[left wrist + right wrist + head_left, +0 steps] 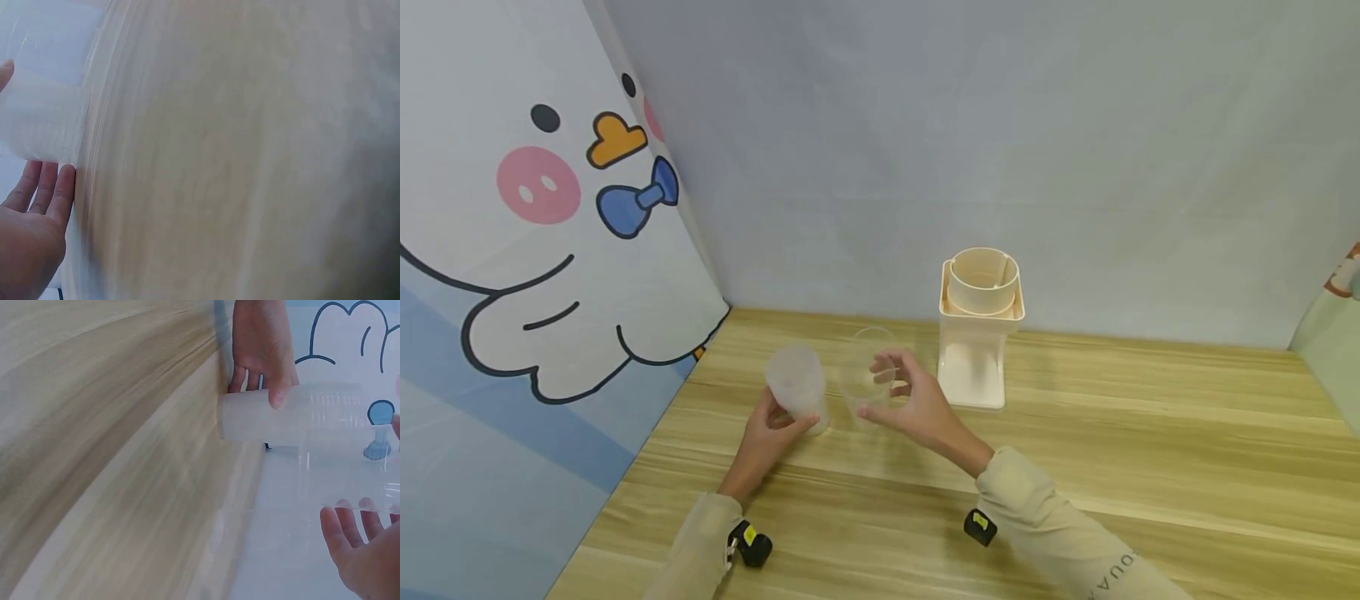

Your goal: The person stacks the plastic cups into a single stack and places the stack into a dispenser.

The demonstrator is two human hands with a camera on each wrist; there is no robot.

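On the left of the wooden table, my left hand (pixel 767 437) grips a stack of frosted plastic cups (pixel 796 379), thumb on the near side. The stack stands upright, and its ribbed nested rims show in the right wrist view (pixel 334 407). Just to its right, my right hand (pixel 921 404) holds one clear plastic cup (pixel 857 379) between thumb and curved fingers. The right wrist view has this clear cup (pixel 344 469) raised off the tabletop, beside the stack. In the left wrist view the left fingers (pixel 61 197) lie against the cup wall.
A cream stand (pixel 972 367) with a round ring holder (pixel 983 292) on top stands behind and right of my right hand, near the back edge. A pale cloth wall (pixel 1000 150) rises behind the table (pixel 1135 467). A cartoon-printed curtain (pixel 647 317) borders the left side.
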